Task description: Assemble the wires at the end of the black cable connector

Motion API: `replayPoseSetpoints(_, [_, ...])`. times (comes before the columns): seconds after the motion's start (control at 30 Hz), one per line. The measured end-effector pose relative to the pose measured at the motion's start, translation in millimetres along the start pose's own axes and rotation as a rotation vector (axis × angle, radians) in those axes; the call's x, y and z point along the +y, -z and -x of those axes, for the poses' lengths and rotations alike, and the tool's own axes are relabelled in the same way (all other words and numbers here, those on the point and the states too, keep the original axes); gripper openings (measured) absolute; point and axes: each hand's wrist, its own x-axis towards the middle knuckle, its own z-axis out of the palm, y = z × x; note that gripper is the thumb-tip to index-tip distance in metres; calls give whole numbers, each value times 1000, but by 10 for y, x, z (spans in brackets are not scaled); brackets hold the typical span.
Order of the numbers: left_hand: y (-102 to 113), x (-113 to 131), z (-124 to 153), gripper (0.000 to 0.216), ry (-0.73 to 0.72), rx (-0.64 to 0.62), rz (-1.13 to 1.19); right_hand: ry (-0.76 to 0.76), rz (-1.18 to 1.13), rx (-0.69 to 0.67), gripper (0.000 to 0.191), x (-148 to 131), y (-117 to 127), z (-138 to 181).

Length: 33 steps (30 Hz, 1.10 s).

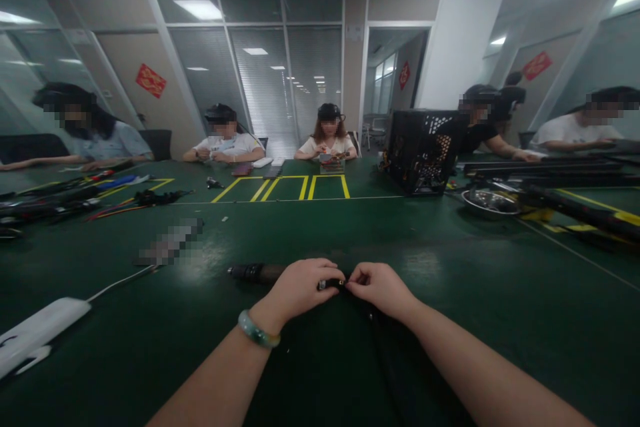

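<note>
A dark cylindrical tool [255, 273] lies on the green table [350, 227], pointing left. My left hand [300, 287] is closed around its right end; a green bangle [257, 330] sits on that wrist. My right hand [383, 287] pinches something small at the tool's tip, fingertips meeting those of the left hand. A black cable [385, 347] runs from the hands toward me between my forearms.
A white power strip [37, 333] with a cord lies at the near left. A black perforated crate [423, 150] and a metal bowl [487, 202] stand at the right, beside long black rails [575, 210]. Cables and tools lie at the far left. Several people sit around the table.
</note>
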Motion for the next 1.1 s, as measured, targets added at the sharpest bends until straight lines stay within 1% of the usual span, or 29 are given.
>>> replayPoseSetpoints(0.17, [-87,9,-9,20,4,76,-14,92,-67,35,14,153,-60,-56])
replayPoseSetpoints(0.23, [-120,12,-4,19,7,97,-13,102,-65,36,15,176,-75,-55])
replayPoseSetpoints(0.4, [-143,85,17,20,57,147,-17,96,30,100,15,144,-99,0])
replayPoseSetpoints(0.6, [-114,231,88,18,71,170,-50,93,56,132,14,94,-130,98])
replayPoseSetpoints(0.83, [-146,440,295,20,120,181,-69,98,46,112,14,51,-171,311])
replayPoseSetpoints(1.1, [-136,694,525,20,124,180,-60,98,69,114,14,-26,-229,644])
